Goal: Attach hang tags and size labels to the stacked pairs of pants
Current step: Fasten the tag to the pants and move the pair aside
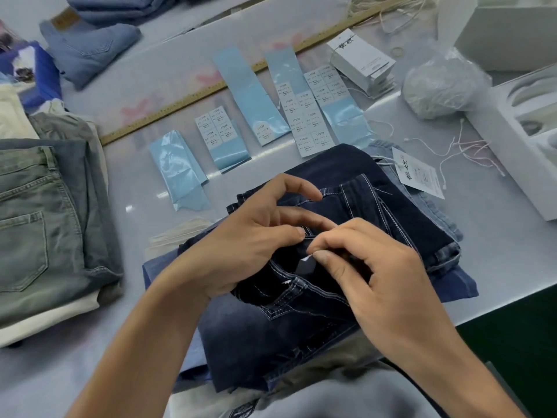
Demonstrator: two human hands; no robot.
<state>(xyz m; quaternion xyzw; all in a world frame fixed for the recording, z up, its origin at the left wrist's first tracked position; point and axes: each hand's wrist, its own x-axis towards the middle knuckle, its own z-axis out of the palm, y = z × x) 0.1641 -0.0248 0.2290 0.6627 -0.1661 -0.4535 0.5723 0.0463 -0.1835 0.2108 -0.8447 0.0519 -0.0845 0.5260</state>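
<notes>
Near centre: dark jeans [301,297], topmost on a stack of pants [461,285], waistband under both hands, long axis running near-left to far-right, legs folded toward the far right. Left hand [241,245]: fingers curled, thumb and forefinger pinching the waistband fabric by a belt loop. Right hand [376,276]: thumb and forefinger pinched together on a small white label [306,260] at the dark inner tag; whether a string is also held cannot be told. Risk, as judged: the label may go on crooked or on the wrong spot if the left pinch slackens and the fabric shifts; a wrong size sheet would mislabel the pair. Far right of the jeans: one hang tag [420,176] on a lower pair, loose strings [470,149] beside it. Left: grey jeans pile [45,221]. Farther: blue-backed size label sheets [310,113] in a row, long axes running near to far. Beyond: wooden ruler [193,98], hang tag stack [361,60], string bundle [443,82], white boxes [512,34].
</notes>
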